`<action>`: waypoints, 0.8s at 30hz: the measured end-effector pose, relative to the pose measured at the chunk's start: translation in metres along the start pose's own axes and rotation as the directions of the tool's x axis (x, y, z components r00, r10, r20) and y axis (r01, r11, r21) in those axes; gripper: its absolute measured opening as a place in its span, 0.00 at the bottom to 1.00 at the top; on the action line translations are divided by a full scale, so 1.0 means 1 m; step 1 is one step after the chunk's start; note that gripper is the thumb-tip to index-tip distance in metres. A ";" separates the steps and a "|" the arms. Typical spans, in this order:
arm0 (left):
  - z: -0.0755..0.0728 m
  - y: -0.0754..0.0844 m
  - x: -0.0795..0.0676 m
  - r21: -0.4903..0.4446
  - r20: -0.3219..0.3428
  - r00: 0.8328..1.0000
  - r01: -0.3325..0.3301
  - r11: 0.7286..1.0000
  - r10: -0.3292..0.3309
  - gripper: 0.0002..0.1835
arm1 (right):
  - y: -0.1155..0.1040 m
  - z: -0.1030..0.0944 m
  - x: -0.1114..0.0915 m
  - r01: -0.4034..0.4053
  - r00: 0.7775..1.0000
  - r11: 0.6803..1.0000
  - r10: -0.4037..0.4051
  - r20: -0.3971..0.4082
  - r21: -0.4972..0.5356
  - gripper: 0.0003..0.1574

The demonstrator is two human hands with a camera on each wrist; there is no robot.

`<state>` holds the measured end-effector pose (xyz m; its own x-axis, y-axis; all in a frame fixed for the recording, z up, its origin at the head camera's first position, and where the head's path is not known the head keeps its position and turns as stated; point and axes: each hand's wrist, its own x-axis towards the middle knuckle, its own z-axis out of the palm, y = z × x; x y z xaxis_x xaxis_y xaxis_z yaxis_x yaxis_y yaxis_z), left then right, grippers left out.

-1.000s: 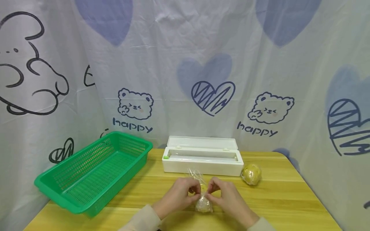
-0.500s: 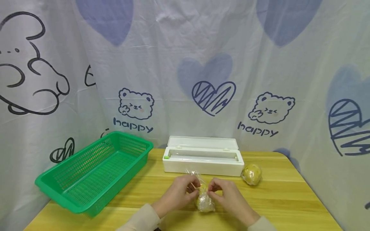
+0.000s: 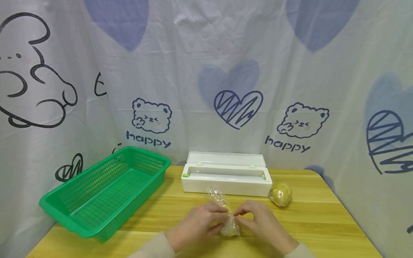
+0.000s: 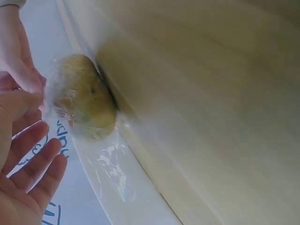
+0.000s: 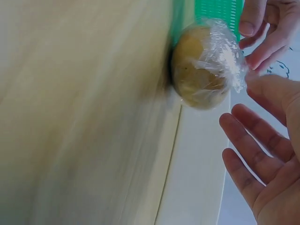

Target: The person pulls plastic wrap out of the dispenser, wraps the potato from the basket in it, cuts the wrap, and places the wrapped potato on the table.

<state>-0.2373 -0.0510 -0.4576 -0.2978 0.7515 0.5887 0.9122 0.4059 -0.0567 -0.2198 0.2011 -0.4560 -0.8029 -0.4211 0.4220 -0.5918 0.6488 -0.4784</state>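
Observation:
A potato [image 5: 194, 70] wrapped in clear plastic film [image 5: 225, 56] sits on the wooden table, low in the middle of the head view. My left hand [image 3: 201, 224] pinches the gathered film on top, thumb against index finger, the other fingers spread in the left wrist view. From the other side my right hand [image 3: 262, 222] also pinches the film with thumb and index finger, its remaining fingers loose. The two hands' fingertips nearly meet above the potato. A loose tail of film [image 3: 217, 195] sticks out toward the white wrap dispenser [image 3: 227, 187].
Behind the hands stands the dispenser, its lid raised and a film roll inside. Another wrapped potato [image 3: 280, 195] rests beside its right end. A green plastic basket [image 3: 85, 234] occupies the table's left side. A printed curtain [image 3: 193, 136] hangs behind the table.
My left hand dips slightly and its fingers shift right, nearer my right fingertips, over the film. The potato stays in about the same place; basket and dispenser have not moved.

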 end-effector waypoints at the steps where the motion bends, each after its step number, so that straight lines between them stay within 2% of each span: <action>1: 0.000 -0.001 -0.001 0.005 0.020 1.000 0.011 1.000 -0.011 0.13 | 0.000 0.000 -0.001 0.022 1.000 0.999 -0.021 0.010 -0.025 0.05; 6: 0.003 -0.005 -0.004 -0.025 0.120 0.989 0.093 0.995 -0.089 0.13 | 0.002 -0.002 -0.004 0.072 0.995 0.990 -0.063 0.081 -0.119 0.17; 10: 0.004 -0.007 -0.004 -0.058 0.150 0.979 0.146 0.988 -0.136 0.15 | 0.005 -0.004 -0.004 0.072 0.991 0.992 -0.059 0.118 -0.108 0.23; 16: 0.005 -0.009 -0.003 -0.112 0.143 0.980 0.157 0.981 -0.141 0.12 | 0.008 -0.005 -0.002 0.065 0.986 0.996 -0.055 0.155 -0.060 0.23; 24: 0.002 -0.009 -0.001 -0.144 0.204 0.962 0.210 0.967 -0.179 0.16 | 0.011 -0.004 -0.001 0.104 0.981 0.994 -0.096 0.167 -0.041 0.22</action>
<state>-0.2452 -0.0546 -0.4595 -0.5071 0.7571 0.4119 0.8601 0.4753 0.1854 -0.2251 0.2114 -0.4590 -0.7434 -0.5810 0.3314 -0.6684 0.6270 -0.4002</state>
